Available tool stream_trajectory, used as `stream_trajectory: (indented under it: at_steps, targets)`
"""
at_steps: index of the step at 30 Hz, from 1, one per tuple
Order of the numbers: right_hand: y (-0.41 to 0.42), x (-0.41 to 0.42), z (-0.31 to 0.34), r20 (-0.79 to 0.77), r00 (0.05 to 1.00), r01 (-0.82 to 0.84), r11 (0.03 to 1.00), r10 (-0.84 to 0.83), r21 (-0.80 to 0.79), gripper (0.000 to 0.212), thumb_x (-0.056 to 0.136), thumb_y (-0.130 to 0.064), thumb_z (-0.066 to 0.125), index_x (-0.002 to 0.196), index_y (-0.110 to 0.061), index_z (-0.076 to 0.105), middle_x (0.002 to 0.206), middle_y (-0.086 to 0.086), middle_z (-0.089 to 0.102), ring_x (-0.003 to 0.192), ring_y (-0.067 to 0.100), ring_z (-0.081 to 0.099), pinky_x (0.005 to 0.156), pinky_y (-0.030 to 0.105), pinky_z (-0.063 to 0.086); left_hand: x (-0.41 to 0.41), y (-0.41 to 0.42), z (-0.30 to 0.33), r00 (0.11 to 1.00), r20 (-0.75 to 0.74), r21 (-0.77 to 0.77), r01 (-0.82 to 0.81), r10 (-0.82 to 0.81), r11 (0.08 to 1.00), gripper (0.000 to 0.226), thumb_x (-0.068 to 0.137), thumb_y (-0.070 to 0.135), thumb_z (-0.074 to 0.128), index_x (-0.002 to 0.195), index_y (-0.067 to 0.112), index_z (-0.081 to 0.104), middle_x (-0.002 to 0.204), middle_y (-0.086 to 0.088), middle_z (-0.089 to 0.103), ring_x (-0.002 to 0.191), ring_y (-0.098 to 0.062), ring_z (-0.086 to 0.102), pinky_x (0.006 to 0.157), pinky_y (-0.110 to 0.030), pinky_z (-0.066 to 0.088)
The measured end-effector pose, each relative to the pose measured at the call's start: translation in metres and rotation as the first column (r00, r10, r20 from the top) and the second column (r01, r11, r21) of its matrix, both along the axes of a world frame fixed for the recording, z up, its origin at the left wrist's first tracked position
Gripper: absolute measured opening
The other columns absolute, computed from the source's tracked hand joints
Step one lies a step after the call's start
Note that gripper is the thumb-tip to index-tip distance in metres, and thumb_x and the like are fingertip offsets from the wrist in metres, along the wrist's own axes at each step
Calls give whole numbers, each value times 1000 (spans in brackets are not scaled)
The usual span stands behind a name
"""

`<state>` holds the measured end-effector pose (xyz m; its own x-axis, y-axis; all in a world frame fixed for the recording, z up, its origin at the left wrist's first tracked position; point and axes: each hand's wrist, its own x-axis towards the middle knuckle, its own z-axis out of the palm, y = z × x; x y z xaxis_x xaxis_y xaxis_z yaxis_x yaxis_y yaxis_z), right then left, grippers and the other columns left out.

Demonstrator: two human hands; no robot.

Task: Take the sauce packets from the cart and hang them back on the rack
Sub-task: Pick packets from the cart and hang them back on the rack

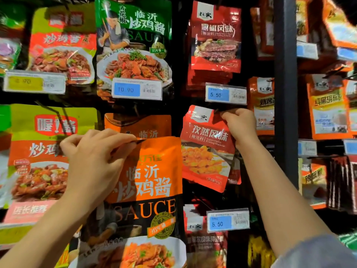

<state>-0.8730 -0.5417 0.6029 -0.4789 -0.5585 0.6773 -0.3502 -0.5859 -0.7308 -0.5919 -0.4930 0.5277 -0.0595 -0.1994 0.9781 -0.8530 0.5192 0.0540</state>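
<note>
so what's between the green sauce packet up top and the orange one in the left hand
In the head view, a blue 10.90 price tag and the top of another orange packet hanging behind.

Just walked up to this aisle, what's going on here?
A person is restocking hanging sauce packets. The left hand pinches the top edge of a large orange sauce packet, held in front of the rack. The right hand grips the top corner of a red cumin flavor packet up by its peg.
</note>
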Motion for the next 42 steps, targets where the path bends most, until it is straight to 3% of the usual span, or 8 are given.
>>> stream_trajectory:
  at_steps: [7,14,18,24,32,36,40,42]
  targets:
    - [-2,-6,-15,-274,908,302,948,-317,-95,20,88,-30,59,103,-16,59,106,2,62,94,16,59,68,26,45,-1,1,-3,1000,-1,-13,5,-5,1000,21,85,39,51,93,33,70,92,15,65,88,-14,53,73,-27,10]
    - [45,21,-71,-451,531,455,690,-718,-563,48,88,-29,58,131,-13,46,135,12,44,125,27,37,104,38,32,-14,0,-5,999,30,-8,36,-35,999,19,85,37,53,95,34,70,92,15,65,87,-13,52,74,-27,11]
    - [73,52,-69,-612,714,83,909,-341,-409,34,89,-40,51,115,-19,62,112,-8,59,106,2,47,91,9,33,-27,3,-9,996,53,-31,75,-73,997,19,87,36,52,96,34,69,93,15,64,89,-11,51,74,-27,12]
    - [70,57,-70,-688,686,-326,946,235,-1,16,85,-31,56,88,-24,70,86,-14,69,86,1,62,77,24,50,-26,16,-24,992,56,-58,114,-111,992,24,87,41,48,92,33,69,91,16,63,85,-9,49,75,-29,16]
    - [58,92,-67,-638,764,-312,921,96,-235,11,82,-28,57,83,-28,67,78,-21,65,80,-6,59,67,7,42,0,17,-6,973,-30,39,230,-229,972,24,81,49,50,91,36,68,90,18,61,88,-12,56,78,-53,43]
    - [50,107,-38,-574,818,-277,894,27,-352,8,81,-25,56,80,-29,64,76,-24,60,77,-10,56,70,7,40,35,15,18,966,-208,-23,155,-157,988,26,70,59,59,91,44,59,95,10,56,93,-11,55,85,-37,45]
    - [30,117,-16,-524,851,-256,908,47,-333,12,86,-17,62,81,-28,65,79,-17,63,83,8,61,78,27,48,57,5,23,762,-498,37,496,-414,868,47,71,29,78,113,32,56,104,4,59,91,-10,56,75,-21,45]
    - [23,122,-11,-493,869,-236,910,41,-340,13,86,-15,62,81,-26,66,78,-18,62,83,11,61,78,28,48,59,-5,27,761,-493,-7,481,-421,877,44,71,23,78,110,33,58,97,6,62,85,-10,57,69,-23,47]
